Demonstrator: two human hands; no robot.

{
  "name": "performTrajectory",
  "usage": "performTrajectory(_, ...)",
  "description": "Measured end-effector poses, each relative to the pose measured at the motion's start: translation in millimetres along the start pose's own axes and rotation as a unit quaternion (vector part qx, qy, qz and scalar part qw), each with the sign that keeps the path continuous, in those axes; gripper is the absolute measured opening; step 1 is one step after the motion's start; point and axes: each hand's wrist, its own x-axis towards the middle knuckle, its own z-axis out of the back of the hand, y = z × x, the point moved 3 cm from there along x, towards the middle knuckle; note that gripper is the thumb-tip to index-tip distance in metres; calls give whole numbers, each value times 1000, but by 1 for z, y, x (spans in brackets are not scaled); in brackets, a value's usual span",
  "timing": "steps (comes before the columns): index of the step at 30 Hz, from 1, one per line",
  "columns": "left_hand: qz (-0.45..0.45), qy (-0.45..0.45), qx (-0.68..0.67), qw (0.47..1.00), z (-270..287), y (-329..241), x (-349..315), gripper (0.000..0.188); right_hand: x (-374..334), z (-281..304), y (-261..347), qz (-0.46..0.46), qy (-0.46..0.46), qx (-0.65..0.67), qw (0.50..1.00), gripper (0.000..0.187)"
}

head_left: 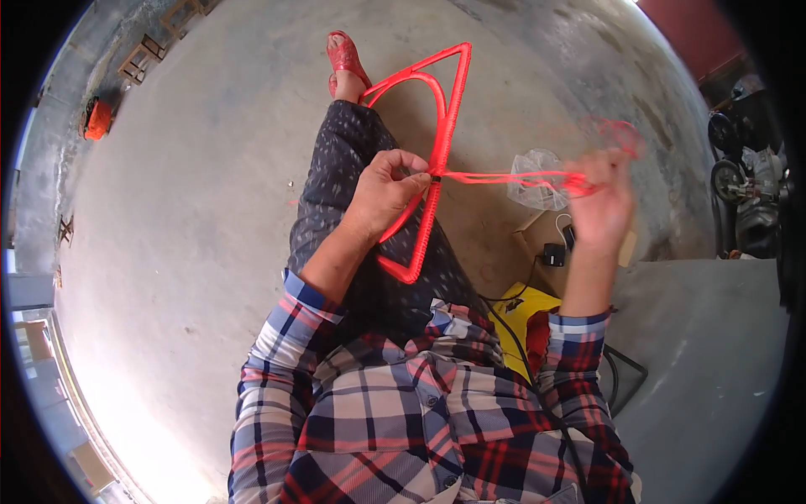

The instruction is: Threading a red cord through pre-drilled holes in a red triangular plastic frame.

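A red frame (454,101) with pointed corners and a curved inner bar rests over my legs, its bars wound closely with cord. My left hand (379,195) pinches it at the middle of the long bar, by a short dark unwrapped spot. From that spot strands of red cord (504,177) run taut to the right. Their other end is in my right hand (603,197), which is raised and smeared by motion, with fingers bent round the cord. A blurred loop of red cord (620,137) shows just above that hand.
Beyond the cord a clear plastic bag (537,191) lies on the floor. By my right side are a cardboard box (529,238), a black adapter (553,254) and a yellow bag (519,317). A black cable crosses there. Wheeled machinery (739,181) stands far right, wooden stools (141,59) far left.
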Motion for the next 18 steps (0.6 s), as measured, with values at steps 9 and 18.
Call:
performTrajectory(9, 44, -4, -4, 999, -5, 37, 20, 31, -39, 21, -111, -212, -134, -251, 935, 24)
performTrajectory(18, 179, 68, -183, 964, -7, 48, 25, 11, -27, 8, -120, -262, -90, -183, 943, 19)
